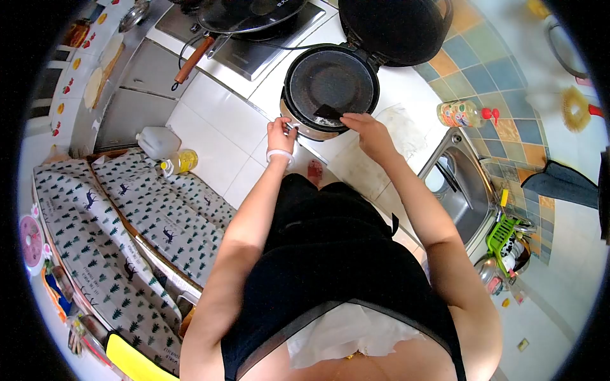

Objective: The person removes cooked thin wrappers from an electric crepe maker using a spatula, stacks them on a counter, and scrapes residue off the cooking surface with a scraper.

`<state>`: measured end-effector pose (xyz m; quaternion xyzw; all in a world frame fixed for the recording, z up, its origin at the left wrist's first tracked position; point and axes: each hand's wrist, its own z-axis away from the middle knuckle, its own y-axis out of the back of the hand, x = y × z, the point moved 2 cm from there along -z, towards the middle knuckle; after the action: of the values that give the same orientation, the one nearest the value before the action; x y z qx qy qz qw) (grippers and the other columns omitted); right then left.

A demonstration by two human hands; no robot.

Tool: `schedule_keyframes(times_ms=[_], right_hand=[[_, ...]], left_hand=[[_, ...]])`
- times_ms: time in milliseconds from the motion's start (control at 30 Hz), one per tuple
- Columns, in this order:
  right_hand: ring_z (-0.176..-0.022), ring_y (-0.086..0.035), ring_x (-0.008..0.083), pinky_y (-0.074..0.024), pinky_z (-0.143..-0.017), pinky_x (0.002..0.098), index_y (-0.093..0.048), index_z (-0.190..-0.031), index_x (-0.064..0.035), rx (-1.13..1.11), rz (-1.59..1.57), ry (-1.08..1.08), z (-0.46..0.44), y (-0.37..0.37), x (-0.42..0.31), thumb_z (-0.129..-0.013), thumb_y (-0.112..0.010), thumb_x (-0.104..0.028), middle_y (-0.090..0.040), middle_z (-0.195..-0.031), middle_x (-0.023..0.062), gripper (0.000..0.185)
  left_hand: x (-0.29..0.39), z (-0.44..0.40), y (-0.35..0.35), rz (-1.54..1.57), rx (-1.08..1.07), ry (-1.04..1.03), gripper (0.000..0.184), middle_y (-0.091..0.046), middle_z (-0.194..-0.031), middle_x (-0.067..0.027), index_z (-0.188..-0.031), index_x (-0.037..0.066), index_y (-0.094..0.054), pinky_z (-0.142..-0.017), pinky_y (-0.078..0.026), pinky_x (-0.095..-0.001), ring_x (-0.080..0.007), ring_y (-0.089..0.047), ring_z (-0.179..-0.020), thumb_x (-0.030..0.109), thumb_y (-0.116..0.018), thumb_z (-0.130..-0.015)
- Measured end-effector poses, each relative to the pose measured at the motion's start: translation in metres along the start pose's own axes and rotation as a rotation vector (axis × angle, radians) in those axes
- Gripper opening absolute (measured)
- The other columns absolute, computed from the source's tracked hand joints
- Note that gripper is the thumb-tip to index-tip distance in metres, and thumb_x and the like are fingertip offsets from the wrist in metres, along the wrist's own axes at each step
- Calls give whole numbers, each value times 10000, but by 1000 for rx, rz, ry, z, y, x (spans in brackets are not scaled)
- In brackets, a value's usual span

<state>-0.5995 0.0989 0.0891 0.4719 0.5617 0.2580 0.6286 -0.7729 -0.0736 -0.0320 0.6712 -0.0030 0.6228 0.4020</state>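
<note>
A round black electric griddle [333, 81] stands on the white counter with its lid [395, 28] raised behind it. My right hand [370, 132] is closed on a dark, flat scraper [328, 112] whose blade lies over the griddle's front rim. Pale residue shows along that rim below the blade. At the griddle's front left is my left hand [280, 135], with a white bangle at the wrist. Its fingers are curled around a small shiny piece, which they mostly hide.
A lidded wok [251, 13] with a wooden handle sits on the stove at back left. Right of the griddle are a cloth [397, 130], a bottle with a red cap [464, 114] and a steel sink [467, 200]. A patterned cloth [114, 209] covers the surface at left.
</note>
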Motion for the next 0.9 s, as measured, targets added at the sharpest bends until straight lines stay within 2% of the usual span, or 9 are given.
schedule_keyframes(times_ms=[100, 200, 400, 500, 600, 700, 833, 900], right_hand=[[-1088, -544, 270, -469, -918, 359, -574, -1190, -110, -50, -71, -103, 6, -5, -4, -670, -484, 140, -570, -1231, 65, 584], [-1090, -547, 276, -468, -920, 354, -575, -1193, -108, 12, -116, -85, 13, -6, -1, -672, -480, 138, -561, -1245, 67, 583], [-1085, -553, 279, -469, -917, 341, -593, -1183, -129, 96, -165, -178, 22, -2, 8, -677, -475, 140, -576, -1222, 76, 585], [-1076, -561, 277, -473, -905, 343, -606, -1167, -128, 124, -187, -194, 24, 0, 11, -723, -483, 129, -579, -1214, 80, 527], [-1040, -576, 279, -482, -875, 326, -613, -1142, -91, 146, -319, -222, 19, 1, 18, -768, -548, 85, -577, -1193, 100, 419], [-980, -597, 256, -495, -819, 298, -615, -1117, -56, 183, -460, -260, 14, 11, 24, -805, -619, 12, -593, -1102, 129, 319], [-857, -616, 185, -510, -715, 276, -585, -1087, -33, 111, -754, -413, 9, 1, 49, -830, -649, -46, -614, -954, 100, 265], [-785, -623, 154, -516, -653, 271, -565, -1049, -27, 110, -943, -471, 5, -2, 61, -848, -650, -77, -622, -890, 81, 224]], left_hand=[[2, -1, -3, -13, 3, 27, 243, -485, -903, -88, -948, 78, -569, -718, -473, -318, -190, -528, -743, 33, -676, -734], [5, 1, -5, -33, 17, 26, 217, -478, -893, -87, -926, 77, -559, -717, -471, -322, -192, -532, -744, 39, -669, -742], [-6, 0, -12, -64, 31, 6, 162, -474, -891, -101, -888, 62, -562, -727, -467, -322, -210, -537, -752, 43, -654, -756], [-15, -1, -19, -20, 40, 32, 125, -491, -908, -114, -864, 60, -577, -748, -463, -340, -239, -544, -778, 54, -653, -765], [-11, 1, -17, -62, 44, 26, 106, -503, -925, -122, -857, 59, -584, -766, -462, -351, -254, -550, -802, 61, -646, -770], [-7, 2, -15, -127, 42, -36, 101, -504, -933, -128, -858, 62, -586, -775, -461, -358, -264, -551, -814, 66, -640, -774], [3, 5, -11, -115, 45, -12, 106, -504, -935, -136, -875, 71, -586, -779, -460, -369, -286, -550, -827, 77, -635, -782], [3, 4, -11, -122, 35, -72, 118, -504, -939, -142, -891, 77, -582, -781, -458, -377, -298, -548, -839, 84, -635, -786]])
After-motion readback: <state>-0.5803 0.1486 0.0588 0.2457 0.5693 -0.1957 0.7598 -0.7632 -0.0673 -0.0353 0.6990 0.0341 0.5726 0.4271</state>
